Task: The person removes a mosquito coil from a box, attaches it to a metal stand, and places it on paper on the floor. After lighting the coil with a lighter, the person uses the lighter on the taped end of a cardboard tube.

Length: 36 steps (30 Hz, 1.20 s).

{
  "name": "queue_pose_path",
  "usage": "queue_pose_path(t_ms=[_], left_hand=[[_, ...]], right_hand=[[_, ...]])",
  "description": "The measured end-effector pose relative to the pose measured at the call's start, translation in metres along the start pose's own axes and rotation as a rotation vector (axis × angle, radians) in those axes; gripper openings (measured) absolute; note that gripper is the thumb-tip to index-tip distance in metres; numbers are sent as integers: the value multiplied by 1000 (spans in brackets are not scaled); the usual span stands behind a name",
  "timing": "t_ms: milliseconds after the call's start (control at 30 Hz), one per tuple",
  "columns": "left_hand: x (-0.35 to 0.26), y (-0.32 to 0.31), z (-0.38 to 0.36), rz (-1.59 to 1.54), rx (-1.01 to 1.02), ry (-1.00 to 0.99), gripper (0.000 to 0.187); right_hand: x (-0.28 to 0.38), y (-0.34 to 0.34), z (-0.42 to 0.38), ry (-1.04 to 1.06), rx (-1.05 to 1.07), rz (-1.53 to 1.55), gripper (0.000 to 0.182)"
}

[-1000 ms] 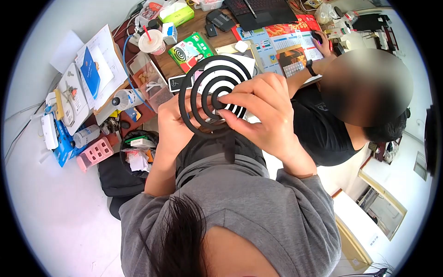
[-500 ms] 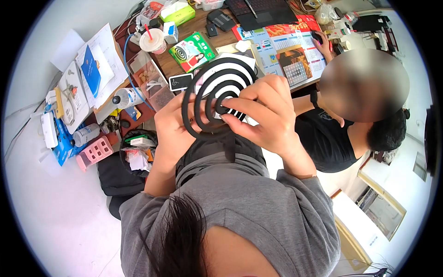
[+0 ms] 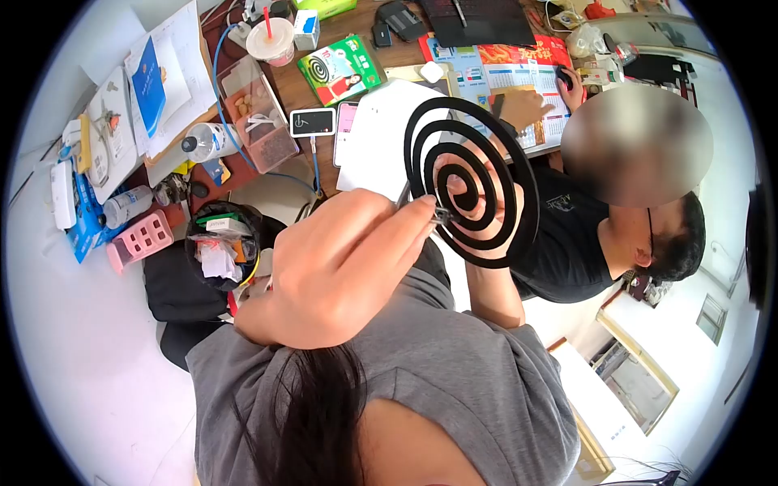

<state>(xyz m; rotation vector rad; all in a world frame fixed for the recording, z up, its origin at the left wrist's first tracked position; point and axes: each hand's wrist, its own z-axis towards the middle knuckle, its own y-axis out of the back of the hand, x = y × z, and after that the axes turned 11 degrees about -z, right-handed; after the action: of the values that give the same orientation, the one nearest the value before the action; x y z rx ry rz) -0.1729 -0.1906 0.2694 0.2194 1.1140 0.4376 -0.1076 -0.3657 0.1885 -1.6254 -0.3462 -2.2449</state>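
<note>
A small metal piece [image 3: 442,215] is being pinched between the thumb and finger of the left hand [image 3: 332,267], with the tips closed on it. The black coil [image 3: 531,202] is being held up by the right hand [image 3: 500,198], mostly behind it, with fingers showing through the gaps; how tightly they are closing cannot be told. The coil is being kept on a tilt in the air, above the lap and toward the right side, and the metal piece is being held right by its middle rings.

A moment ago, the middle of the coil was being pinched by the right fingers, with the left hand behind. Now the left hand is being held in front, so the coil seems to be getting carried by the right hand while the metal bit is being worked on by the left.

On the desk, a green box [image 3: 344,71] is being marked by a coil picture and what looks like a "10" (the other words are too small to read). Big gold letters are being shown on the red top of a calendar sheet [image 3: 519,55], but they cannot be read clearly. No brand name is being shown clearly enough to read.
</note>
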Motion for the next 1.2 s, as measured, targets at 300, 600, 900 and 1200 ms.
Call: queue_pose_path(t_ms=[300,600,900,1200], left_hand=[[6,-1,6,-298,161,442,9],[16,7,13,-615,313,759,7],[19,8,12,-631,326,797,10],[18,9,10,-553,313,748,9]], right_hand=[[11,-1,5,-280,71,153,18],[26,-2,15,-381,155,244,10],[27,0,17,-436,185,323,10],[22,3,15,-416,254,270,20]])
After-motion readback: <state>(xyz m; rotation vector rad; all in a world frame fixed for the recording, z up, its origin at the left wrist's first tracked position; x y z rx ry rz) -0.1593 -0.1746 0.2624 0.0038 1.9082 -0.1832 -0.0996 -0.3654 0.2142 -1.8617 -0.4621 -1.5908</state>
